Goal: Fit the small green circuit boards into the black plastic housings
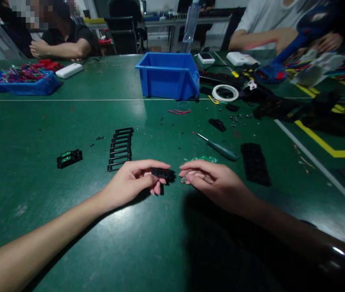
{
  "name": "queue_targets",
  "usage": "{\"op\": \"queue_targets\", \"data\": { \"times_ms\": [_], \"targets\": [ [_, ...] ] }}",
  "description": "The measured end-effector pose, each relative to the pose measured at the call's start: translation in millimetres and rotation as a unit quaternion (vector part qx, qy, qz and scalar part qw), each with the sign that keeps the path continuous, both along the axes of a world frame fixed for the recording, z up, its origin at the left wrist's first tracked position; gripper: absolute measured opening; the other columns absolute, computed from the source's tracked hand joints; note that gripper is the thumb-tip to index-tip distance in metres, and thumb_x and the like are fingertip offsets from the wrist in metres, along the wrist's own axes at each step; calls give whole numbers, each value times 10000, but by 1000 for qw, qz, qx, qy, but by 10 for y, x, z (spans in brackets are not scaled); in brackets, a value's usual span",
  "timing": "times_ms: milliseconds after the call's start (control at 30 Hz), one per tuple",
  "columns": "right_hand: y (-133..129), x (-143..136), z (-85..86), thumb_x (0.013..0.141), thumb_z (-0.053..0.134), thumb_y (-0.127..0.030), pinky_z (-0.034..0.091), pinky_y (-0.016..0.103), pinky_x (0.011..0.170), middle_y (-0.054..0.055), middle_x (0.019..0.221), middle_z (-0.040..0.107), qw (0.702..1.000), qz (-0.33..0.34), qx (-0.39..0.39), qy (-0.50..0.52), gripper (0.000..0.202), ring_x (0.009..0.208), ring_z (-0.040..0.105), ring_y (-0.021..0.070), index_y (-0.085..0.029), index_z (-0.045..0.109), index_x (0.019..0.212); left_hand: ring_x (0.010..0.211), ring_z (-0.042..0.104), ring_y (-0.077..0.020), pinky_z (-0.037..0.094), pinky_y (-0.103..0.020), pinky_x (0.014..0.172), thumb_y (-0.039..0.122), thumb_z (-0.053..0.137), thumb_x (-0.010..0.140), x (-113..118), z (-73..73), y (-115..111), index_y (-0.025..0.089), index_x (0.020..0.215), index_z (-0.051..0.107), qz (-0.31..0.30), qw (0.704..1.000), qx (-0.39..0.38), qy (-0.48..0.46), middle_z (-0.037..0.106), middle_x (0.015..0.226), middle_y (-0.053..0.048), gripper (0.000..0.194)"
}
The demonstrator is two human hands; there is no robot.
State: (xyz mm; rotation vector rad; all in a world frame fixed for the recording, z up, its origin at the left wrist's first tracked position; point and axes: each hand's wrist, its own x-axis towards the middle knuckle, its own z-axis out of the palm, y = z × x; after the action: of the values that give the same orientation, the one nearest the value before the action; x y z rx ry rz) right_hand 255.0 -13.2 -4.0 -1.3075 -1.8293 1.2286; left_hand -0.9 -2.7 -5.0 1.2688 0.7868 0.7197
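Observation:
Between the thumb and fingers of my left hand (pixel 134 177) is a small black plastic housing (pixel 162 173). My right hand (pixel 213 180), a short gap to its right, pinches a small green circuit board (pixel 184 179) near its fingertips. Just behind my right hand lies a pile of small green boards (pixel 201 159). A screwdriver (pixel 221 149) with a dark green handle rests beyond it. Left of my left hand lies a row of black frame pieces (pixel 120 149). Farther left sits another black housing with green boards in it (pixel 69 158).
A blue bin (pixel 169 75) stands at the back, with a white tape ring (pixel 225 93) to its right. A blue tray of wires (pixel 29 81) is at the far left. A black block (pixel 255 164) lies on the right. Two people sit across the table.

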Motion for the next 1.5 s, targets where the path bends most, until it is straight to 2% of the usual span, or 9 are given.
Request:
{"op": "queue_targets", "data": {
  "times_ms": [667,1133,1400,1500],
  "targets": [
    [7,-7,12,909,624,-276,606,331,868,49,1046,789,1000,-1,20,-17,194,978,761,221,-226,707,1077,702,670,-132,565,-274,683,166,599,963,31,39,-7,116,1236,683,-2,1000,-7,-4,716,930,-82,290],
    [10,20,-35,935,599,-250,601,338,896,41,1080,779,999,6,25,-26,201,1011,752,220,-250,701,1108,697,677,-134,566,-278,684,159,604,953,19,37,-10,121,1231,685,1,1000,-15,-5,718,917,-79,292],
    [18,6,-17,957,553,-193,602,304,834,45,1060,749,998,8,58,-25,202,919,736,183,-233,717,1068,713,663,-130,547,-272,686,191,600,969,11,24,-12,137,1257,677,-5,1000,-24,2,708,932,-78,303],
    [21,7,-20,940,538,-143,598,300,832,56,1050,734,995,20,92,-13,235,933,722,185,-222,734,1042,718,660,-135,543,-279,694,208,610,968,4,19,-10,129,1261,672,-9,1000,-21,7,705,924,-81,310]
  ]
}}
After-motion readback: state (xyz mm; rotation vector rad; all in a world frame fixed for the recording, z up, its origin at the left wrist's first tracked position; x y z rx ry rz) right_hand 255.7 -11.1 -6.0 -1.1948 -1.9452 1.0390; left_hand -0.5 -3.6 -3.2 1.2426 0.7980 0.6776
